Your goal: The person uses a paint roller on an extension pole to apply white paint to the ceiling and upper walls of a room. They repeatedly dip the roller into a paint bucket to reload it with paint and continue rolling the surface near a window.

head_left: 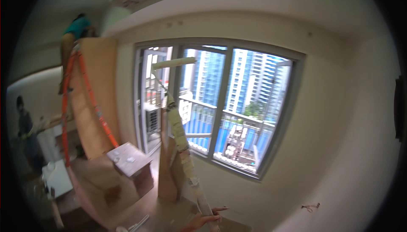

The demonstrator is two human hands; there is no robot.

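Note:
A long paint roller pole (186,160), wrapped in places with pale, paint-smeared tape, slants up from the lower edge. At its top end a cream roller (174,63) appears in front of the window's upper left part. Low on the pole my left hand (204,221) is closed around it, one finger stretched out to the right. My right hand is out of view. From here I cannot tell whether the roller touches anything.
An orange stepladder (90,88) stands at left, a person in a teal shirt (79,27) high on it beside a tall wooden panel (104,100). Another person (26,130) is farther left. A low box-like table (129,159) stands before the window (229,105). Wires (310,207) poke from the right wall.

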